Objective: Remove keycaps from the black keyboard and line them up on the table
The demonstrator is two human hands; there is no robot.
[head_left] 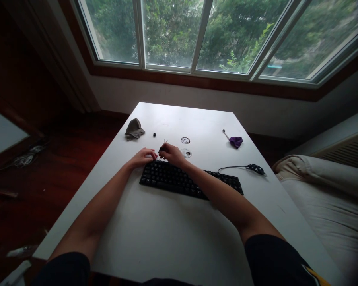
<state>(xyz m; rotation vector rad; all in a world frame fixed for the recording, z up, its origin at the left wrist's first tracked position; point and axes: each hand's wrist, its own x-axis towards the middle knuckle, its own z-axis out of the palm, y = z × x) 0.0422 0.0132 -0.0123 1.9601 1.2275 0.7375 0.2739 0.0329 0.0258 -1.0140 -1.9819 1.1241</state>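
Observation:
A black keyboard [170,177] lies across the white table, its right part partly covered by my right forearm. My left hand [143,157] rests at the keyboard's far left corner, fingers slightly bent and apart, the fingertips close to my right hand. Above the far edge of the keys, my right hand [171,154] is closed in a pinch on a small black keycap puller [161,149], whose thin wires stick out above and below the fingers. Just beyond the hands, a small black keycap [154,135] sits on the table.
A grey cloth [134,129] lies at the far left of the table [155,230]. To the right are a brush [226,134], a purple cloth [236,142] and the coiled cable [255,169]. Two round clear dishes [185,140] stand behind my right hand. A sofa [322,198] borders the right side.

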